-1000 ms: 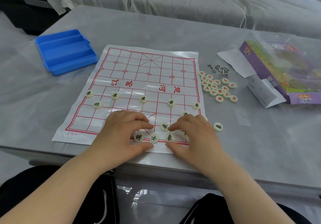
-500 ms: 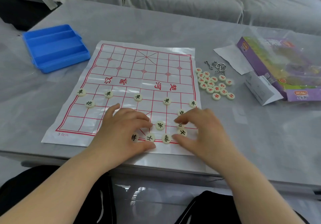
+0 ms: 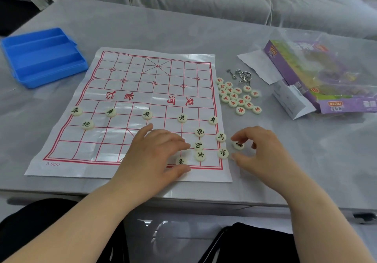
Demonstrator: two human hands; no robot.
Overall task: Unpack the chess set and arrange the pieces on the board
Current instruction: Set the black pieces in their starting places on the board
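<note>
Chess pieces with black lettering (image 3: 146, 114) are partly set out on the board (image 3: 142, 73), a thin printed sheet lying flat on the table (image 3: 183, 28). Five stand in a row on the near side of the river, and two more sit one line behind, left and right. The near back rank is not formed: several pieces lie bunched at the near right corner, some off their points.

Left hand (image 3: 157, 152): palm down on the board, fingers nearly straight, tips just beside the bunch. Nothing is seen in its hold, though it may hide pieces beneath. Right hand (image 3: 263, 150): fingers curled, forefinger and thumb pinching one loose piece (image 3: 238, 145) just off the board's right edge. Whether that piece is lifted cannot be told.

Judgement: the step in hand is filling the near back rank. A clean lift is advised rather than a slide, since the sheet looks light and could shift or wrinkle, upsetting the set row. The left hand should keep the sheet flat. Pieces go on line crossings.

Red pieces (image 3: 237, 96) lie heaped on the table right of the board. Also present are a blue tray (image 3: 42, 56), metal wire puzzles (image 3: 240, 75) and a purple box (image 3: 295, 75) in a clear bag. The table is grey and glossy, and a covered sofa (image 3: 204, 3) stands behind it.
</note>
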